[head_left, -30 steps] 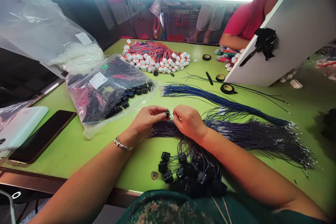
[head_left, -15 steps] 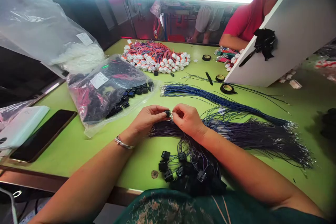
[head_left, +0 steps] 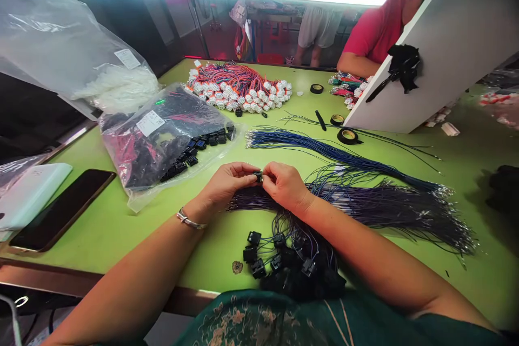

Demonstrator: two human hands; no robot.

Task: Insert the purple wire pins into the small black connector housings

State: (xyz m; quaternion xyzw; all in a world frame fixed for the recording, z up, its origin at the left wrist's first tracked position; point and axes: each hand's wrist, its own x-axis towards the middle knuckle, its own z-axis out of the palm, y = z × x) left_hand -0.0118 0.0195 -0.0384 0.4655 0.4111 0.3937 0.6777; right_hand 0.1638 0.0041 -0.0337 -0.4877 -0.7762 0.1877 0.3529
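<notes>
My left hand (head_left: 227,185) pinches a small black connector housing (head_left: 258,175) between thumb and fingertips. Against its right side, my right hand (head_left: 287,186) is closed in a pinch on a thin wire, mostly hidden by the fingers. Under both hands lies a bundle of dark purple wires (head_left: 373,206) with metal terminals at the ends. Blue wires (head_left: 316,145) lie in another bundle just beyond. Close to my body is a pile of black connectors with wires attached (head_left: 258,267).
Left of my hands, a clear plastic bag (head_left: 133,167) holds black connectors; a phone (head_left: 62,211) lies farther left. White-connector harnesses (head_left: 243,92) are heaped at the back. Tape rolls (head_left: 348,135) sit near a white partition (head_left: 438,59). Behind it a person in red (head_left: 367,38) leans over the table.
My right hand has come slightly left, closing the gap to the black connector housing. The light tip seen between the hands is now mostly hidden. The whole view has shifted slightly.
</notes>
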